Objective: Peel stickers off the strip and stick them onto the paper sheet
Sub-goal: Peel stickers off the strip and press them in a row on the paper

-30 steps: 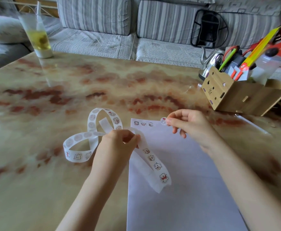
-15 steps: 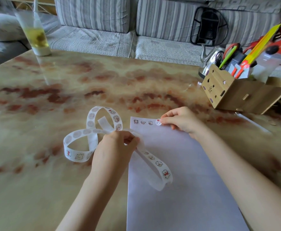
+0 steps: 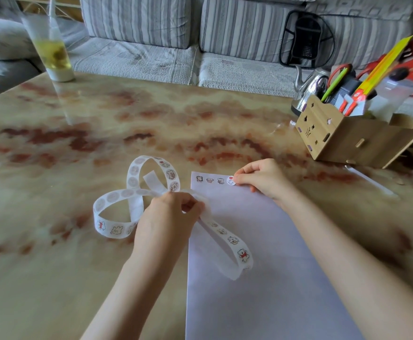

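A white paper sheet [image 3: 261,278] lies on the marble table in front of me. Three small animal stickers [image 3: 209,179] sit in a row along its top edge. My right hand [image 3: 264,177] presses a round sticker [image 3: 231,180] with a red heart onto the sheet, right of that row, fingertips on it. My left hand [image 3: 168,217] pinches the curled white sticker strip [image 3: 136,190] at the sheet's left edge. One end of the strip loops on the table to the left; the other hangs over the paper with several cartoon stickers showing.
A wooden desk organiser [image 3: 347,136] with pens and scissors stands at the right, a metal kettle [image 3: 308,87] behind it. A plastic cup [image 3: 53,50] of yellow drink stands at the far left corner. A striped sofa [image 3: 200,33] runs behind the table.
My right hand has carried the round sticker down from just above the sheet's top edge onto the paper beside the row. The left hand has kept its hold on the strip.
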{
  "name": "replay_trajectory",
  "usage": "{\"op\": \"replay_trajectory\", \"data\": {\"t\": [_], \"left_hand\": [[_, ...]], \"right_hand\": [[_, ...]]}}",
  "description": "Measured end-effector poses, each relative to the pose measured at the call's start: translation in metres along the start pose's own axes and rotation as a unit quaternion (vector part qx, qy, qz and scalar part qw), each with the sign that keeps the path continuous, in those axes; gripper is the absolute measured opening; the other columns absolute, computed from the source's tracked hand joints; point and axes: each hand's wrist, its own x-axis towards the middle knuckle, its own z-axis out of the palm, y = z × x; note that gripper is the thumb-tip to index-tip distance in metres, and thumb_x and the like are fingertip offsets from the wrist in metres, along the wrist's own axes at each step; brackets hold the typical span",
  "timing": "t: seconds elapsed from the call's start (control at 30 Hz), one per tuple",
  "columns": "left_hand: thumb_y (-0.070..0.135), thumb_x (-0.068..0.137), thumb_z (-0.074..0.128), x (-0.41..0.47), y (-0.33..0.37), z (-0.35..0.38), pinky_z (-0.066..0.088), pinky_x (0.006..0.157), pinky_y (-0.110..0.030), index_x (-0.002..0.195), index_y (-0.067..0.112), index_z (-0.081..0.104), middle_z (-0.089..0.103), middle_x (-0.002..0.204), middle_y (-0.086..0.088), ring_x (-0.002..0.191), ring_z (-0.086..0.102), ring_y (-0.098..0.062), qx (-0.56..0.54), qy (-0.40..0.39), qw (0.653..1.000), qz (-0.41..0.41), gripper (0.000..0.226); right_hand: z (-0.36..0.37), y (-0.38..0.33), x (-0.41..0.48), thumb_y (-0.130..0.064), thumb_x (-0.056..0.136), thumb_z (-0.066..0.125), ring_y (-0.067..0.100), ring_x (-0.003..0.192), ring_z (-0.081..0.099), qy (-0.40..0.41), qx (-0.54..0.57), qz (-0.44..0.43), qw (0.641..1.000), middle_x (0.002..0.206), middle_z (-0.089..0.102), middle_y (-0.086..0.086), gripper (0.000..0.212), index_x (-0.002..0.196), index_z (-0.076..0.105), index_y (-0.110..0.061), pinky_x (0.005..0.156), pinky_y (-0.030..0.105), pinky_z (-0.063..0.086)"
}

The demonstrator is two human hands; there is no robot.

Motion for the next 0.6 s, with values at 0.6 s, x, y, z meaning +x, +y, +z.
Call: {"op": "replay_trajectory", "data": {"t": [0.6], "left_hand": [[0.033, 0.085, 0.059, 0.0002, 0.0002, -0.0005, 0.040, 0.054, -0.024, 0.075, 0.026, 0.069, 0.071, 0.082, 0.012, 0.060, 0.057, -0.010, 0.003, -0.002, 1.000, -0.002, 0.016]], "right_hand": [[0.0061, -0.0003, -0.0022, -0.015, 0.075, 0.070, 0.012, 0.051, 0.044, 0.032, -0.053, -0.001, 0.998, 0.069, 0.063, 0.003, 0.006, 0.077, 0.072, -0.010, 0.045, 0.017, 0.036]]}}
